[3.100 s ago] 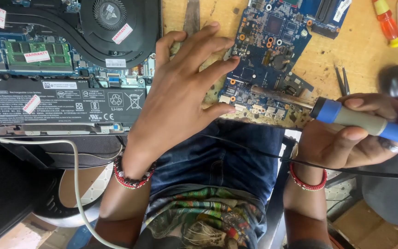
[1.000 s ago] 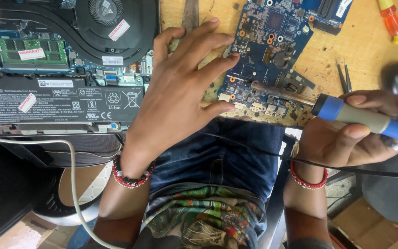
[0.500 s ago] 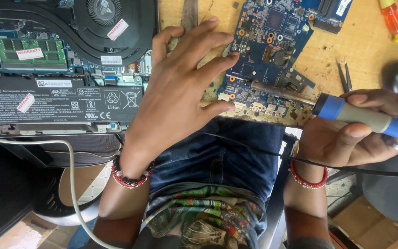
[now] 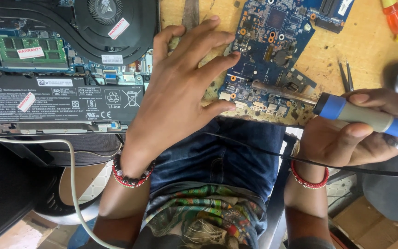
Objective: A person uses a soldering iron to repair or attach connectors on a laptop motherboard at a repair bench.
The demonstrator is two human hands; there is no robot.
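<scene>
Left hand [image 4: 180, 97]: open, fingers spread, palm down, pressing on the near-left edge of the blue circuit board [image 4: 272, 55]; grips nothing. Fingertips overlap the board's left side.

Right hand [image 4: 360, 133]: closed round the grey-and-blue handle of the soldering iron [image 4: 360, 117], held approx. level. Metal shaft lies across the board's lower edge, tip pointing left; exact contact pt w/ board cannot be told, prob. touching.

Board lies flat on the wooden bench [image 4: 374, 50], between both hands, just beside the opened laptop [image 4: 61, 69] w/ fan and battery exposed.

Tweezers [image 4: 345, 76] on bench, near iron's collar. Red-yellow screwdriver [image 4: 396, 19] at far right, well apart. Black cord [image 4: 254, 147] crosses the lap.
</scene>
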